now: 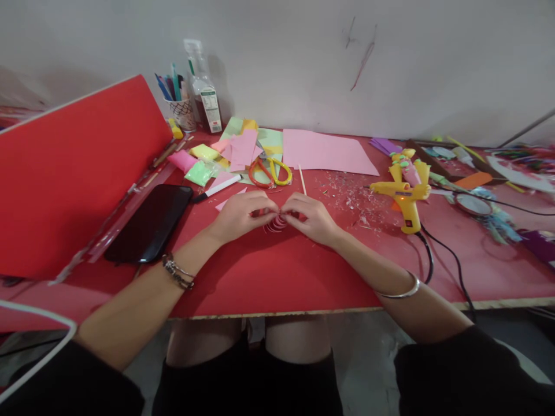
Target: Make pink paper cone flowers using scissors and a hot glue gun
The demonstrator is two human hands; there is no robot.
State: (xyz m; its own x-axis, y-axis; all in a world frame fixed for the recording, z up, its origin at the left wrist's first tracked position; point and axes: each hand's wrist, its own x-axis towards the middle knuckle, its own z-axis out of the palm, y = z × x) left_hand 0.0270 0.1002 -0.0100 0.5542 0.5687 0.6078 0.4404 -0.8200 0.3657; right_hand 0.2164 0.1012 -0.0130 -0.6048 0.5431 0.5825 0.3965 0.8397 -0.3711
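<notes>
My left hand (240, 215) and my right hand (313, 218) meet at the middle of the red table (277, 277), fingers pinched together on a small pink paper piece (276, 223) with curved cut strips. The piece rests just above the tabletop between both hands. A thin wooden stick (302, 178) lies just behind my right hand. Much of the paper piece is hidden by my fingers.
A black phone (150, 222) lies left, beside a large red board (73, 173). Scissors (271, 171), a white marker (219, 188), coloured paper and a pink sheet (323, 151) lie behind. A yellow glue gun (405, 193) with cable stands right. Paper scraps (351, 199) are scattered.
</notes>
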